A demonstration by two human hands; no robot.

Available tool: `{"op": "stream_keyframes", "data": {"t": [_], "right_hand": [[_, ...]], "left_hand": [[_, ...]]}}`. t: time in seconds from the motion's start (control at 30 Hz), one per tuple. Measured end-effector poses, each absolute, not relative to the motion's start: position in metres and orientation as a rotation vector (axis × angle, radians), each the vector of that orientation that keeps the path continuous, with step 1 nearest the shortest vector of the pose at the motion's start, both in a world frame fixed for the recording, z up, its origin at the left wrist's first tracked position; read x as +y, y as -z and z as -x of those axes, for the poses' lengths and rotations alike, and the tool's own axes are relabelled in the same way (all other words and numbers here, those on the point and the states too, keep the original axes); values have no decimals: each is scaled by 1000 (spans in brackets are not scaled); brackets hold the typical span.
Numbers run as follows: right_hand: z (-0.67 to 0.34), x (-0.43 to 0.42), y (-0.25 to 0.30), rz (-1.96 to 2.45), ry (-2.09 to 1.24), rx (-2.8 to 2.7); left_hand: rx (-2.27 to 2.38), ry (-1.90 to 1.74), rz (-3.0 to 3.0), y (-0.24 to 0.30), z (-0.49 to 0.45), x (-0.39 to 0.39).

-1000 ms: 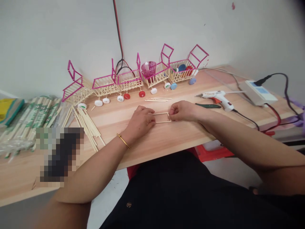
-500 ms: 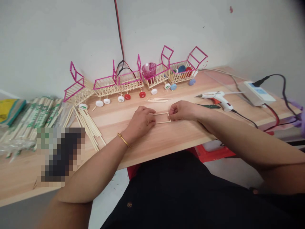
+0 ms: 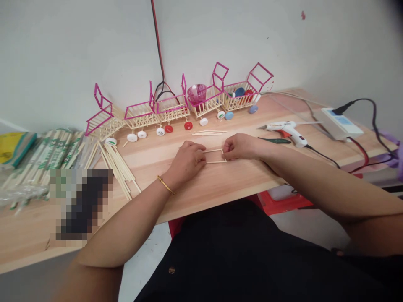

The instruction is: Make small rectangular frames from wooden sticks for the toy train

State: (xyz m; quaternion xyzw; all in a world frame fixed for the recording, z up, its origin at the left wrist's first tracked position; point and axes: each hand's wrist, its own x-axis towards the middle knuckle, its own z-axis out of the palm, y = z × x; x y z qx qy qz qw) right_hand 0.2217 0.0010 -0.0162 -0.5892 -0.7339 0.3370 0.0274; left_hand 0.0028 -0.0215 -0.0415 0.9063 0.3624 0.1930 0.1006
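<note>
Between my hands, a small rectangular frame of pale wooden sticks (image 3: 215,162) lies flat on the wooden table (image 3: 201,188). My left hand (image 3: 189,160) is closed on its left end, and the fingers hide that end. At the opposite end, my right hand (image 3: 239,147) pinches the short cross stick near the upper corner. Several short loose sticks (image 3: 209,133) lie just beyond my hands. To the right of these are a white hot glue gun (image 3: 285,128) and a dark green tool (image 3: 275,140), partly hidden behind my right forearm.
Small stick carts (image 3: 171,109) with magenta rims and bottle-cap wheels line the wall. A magenta cup (image 3: 197,94) stands among them. Long loose sticks (image 3: 118,165) and wrapped stick bundles (image 3: 53,153) lie left. A white power box (image 3: 341,123) with cables sits right.
</note>
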Motion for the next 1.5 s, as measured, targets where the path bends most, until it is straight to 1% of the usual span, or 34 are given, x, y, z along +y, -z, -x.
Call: {"op": "stream_keyframes", "data": {"t": [0.23, 0.43, 0.67, 1.03, 1.3, 1.5], "right_hand": [[-219, -2, 9, 1850, -991, -2316], [-229, -6, -9, 1701, -1036, -2406], [-236, -9, 14, 1428, -824, -2429], [-232, -11, 21, 1331, -755, -2434], [-235, -12, 21, 1332, -755, -2406], [-245, 1, 15, 1211, -675, -2489]], "left_hand": [[1066, -598, -2696, 42, -4, -23], [1065, -589, -2699, 41, -3, -23], [1061, -571, -2710, 41, -2, -23], [1067, -564, -2710, 38, -3, -25], [1321, -824, -2545, 35, 14, -15], [1176, -821, -2609, 36, 5, -19]]}}
